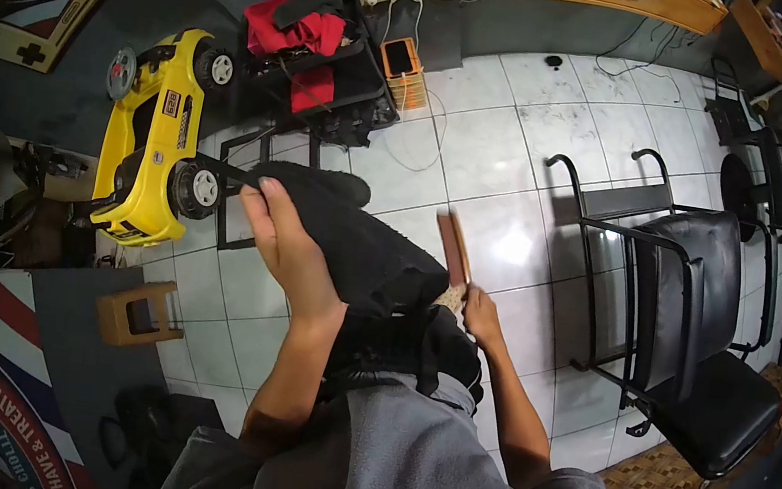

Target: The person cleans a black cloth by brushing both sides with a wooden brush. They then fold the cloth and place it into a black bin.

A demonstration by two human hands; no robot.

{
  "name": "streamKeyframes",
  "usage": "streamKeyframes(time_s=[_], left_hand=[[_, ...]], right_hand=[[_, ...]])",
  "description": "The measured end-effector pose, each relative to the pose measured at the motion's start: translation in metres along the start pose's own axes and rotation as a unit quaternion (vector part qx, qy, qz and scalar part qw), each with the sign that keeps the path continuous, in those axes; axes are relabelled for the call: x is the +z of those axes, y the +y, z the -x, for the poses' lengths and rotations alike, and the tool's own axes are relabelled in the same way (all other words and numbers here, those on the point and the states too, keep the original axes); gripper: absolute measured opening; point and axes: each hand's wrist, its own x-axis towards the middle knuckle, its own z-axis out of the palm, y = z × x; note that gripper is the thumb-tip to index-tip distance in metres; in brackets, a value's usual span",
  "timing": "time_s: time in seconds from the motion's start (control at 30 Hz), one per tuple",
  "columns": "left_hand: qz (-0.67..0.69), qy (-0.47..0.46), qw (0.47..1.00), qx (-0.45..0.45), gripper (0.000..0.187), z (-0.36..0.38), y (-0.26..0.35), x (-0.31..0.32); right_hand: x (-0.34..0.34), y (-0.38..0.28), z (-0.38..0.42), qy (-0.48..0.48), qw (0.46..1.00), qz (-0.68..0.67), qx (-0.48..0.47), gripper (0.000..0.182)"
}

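Note:
My left hand (293,255) is raised at the middle left, its fingers close together against a piece of black cloth (360,250). The cloth spreads to the right in front of my body, and a thin dark strap or edge sticks out left of my fingertips. Lower right, my right hand (481,317) is closed on a wooden brush (454,246), tilted up and to the left. Pale bristles show near the hand, beside the cloth's right end. The grip on the cloth is partly hidden.
A yellow toy car (159,139) stands at the left, near a black rack (328,58) holding red and dark cloths. Black armchairs (688,319) stand on the white tiles at the right. A small wooden stool (138,313) sits lower left; a phone (400,58) charges near the wall.

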Motion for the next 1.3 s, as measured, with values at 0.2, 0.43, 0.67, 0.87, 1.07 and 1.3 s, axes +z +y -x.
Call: streamKeyframes(time_s=[0.2, 0.43, 0.67, 0.87, 1.07, 1.3], left_hand=[[-0.148, -0.071, 0.980, 0.110, 0.022, 0.012, -0.023, -0.003], [-0.015, -0.004, 0.999, 0.032, 0.050, -0.004, 0.005, -0.015], [0.014, 0.026, 0.999, 0.014, 0.029, -0.011, -0.002, -0.049], [-0.030, -0.043, 0.998, -0.027, 0.026, 0.001, -0.007, -0.034], [-0.107, -0.052, 0.993, 0.004, 0.029, 0.016, -0.009, -0.012], [-0.019, -0.026, 0.999, -0.033, 0.053, 0.004, 0.028, -0.020]], right_hand=[[-0.054, -0.194, 0.046, -0.158, 0.899, -0.402, -0.075, 0.030], [0.011, -0.075, -0.004, -0.135, 0.969, 0.127, -0.162, 0.033], [0.010, 0.045, 0.005, -0.131, 0.955, 0.226, 0.140, 0.057], [-0.024, -0.082, 0.020, -0.048, 0.985, -0.139, 0.088, 0.051], [-0.034, -0.203, 0.052, -0.098, 0.957, -0.189, -0.196, 0.022], [0.043, -0.027, -0.005, -0.210, 0.945, 0.228, -0.101, 0.040]])
